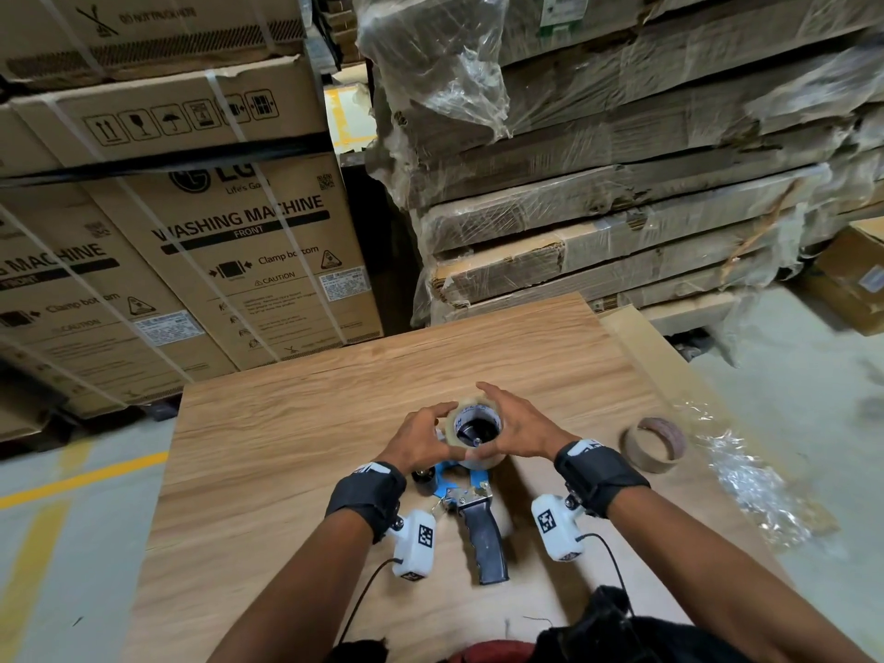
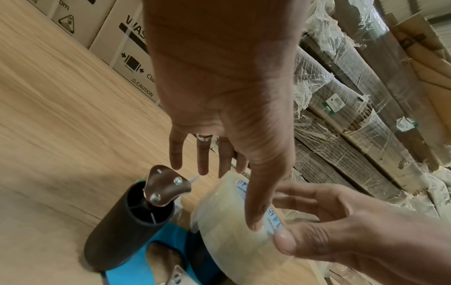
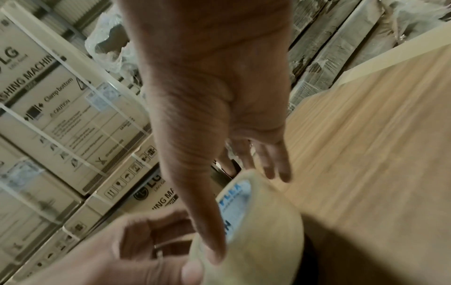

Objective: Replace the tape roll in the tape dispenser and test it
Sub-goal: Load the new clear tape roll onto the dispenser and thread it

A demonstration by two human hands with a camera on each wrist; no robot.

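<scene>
A clear tape roll [image 1: 476, 425] with a blue-and-white printed core sits over the black hub of the tape dispenser [image 1: 483, 538]. The dispenser lies flat on the wooden table [image 1: 287, 447], blue frame up, black handle toward me. My left hand [image 1: 430, 435] holds the roll's left side, thumb on its rim [image 2: 253, 221]. My right hand [image 1: 514, 430] grips the right side, thumb and fingers around it. In the left wrist view the roll [image 2: 227, 217] stands beside the dispenser's black roller [image 2: 129, 221]. In the right wrist view my right thumb lies on the roll [image 3: 268, 221].
An empty brown cardboard core [image 1: 653, 445] lies on the table to the right, with crumpled clear plastic wrap [image 1: 746, 480] beyond it. Strapped washing machine cartons [image 1: 191, 260] stand behind on the left, wrapped flat boxes [image 1: 622, 208] on the right. A yellow floor line [image 1: 71, 480] runs left.
</scene>
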